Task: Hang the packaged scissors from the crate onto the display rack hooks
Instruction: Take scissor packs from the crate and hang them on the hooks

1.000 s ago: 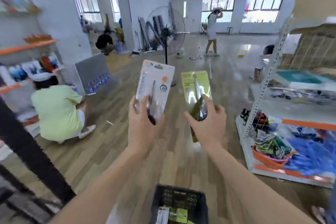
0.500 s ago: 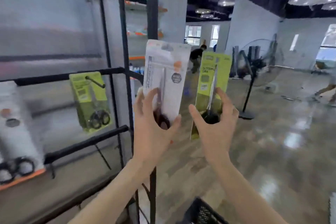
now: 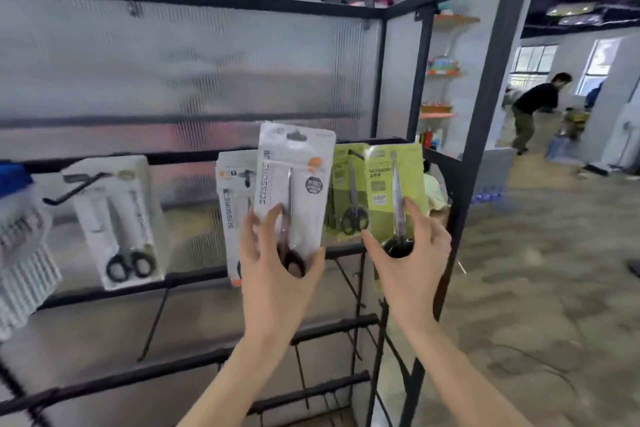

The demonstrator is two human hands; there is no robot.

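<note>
- Black metal display rack with ribbed translucent back panels [image 3: 194, 62]: fills the view from 9 to 1 o'clock; horizontal bars carry hooks, several already loaded.
- Hung stock: a white scissors card with black handles [image 3: 119, 222] at 9 o'clock on a black wire hook [image 3: 74, 188]; a second white hung card [image 3: 235, 204] and a green hung card [image 3: 348, 194] sit directly behind the two packs in hand.
- White carded scissors pack marked SCISSORS [image 3: 294, 184]: held upright near centre, hang slot at 12 o'clock, not yet on a hook.
- Yellow-green carded scissors pack [image 3: 394, 191]: upright at 3 o'clock of the white one, also unhung.
- Left hand [image 3: 277, 274]: fingers and thumb pinch the white pack's lower end.
- Right hand [image 3: 412, 263]: pinches the green pack's lower end likewise.
- Crate: not in view.
- Risk, as judged: both packs are gripped low, far from their slots, so a card top may flex and miss the hook tip; motion blur obscures the hooks; working both at once could knock hung cards loose.
</note>
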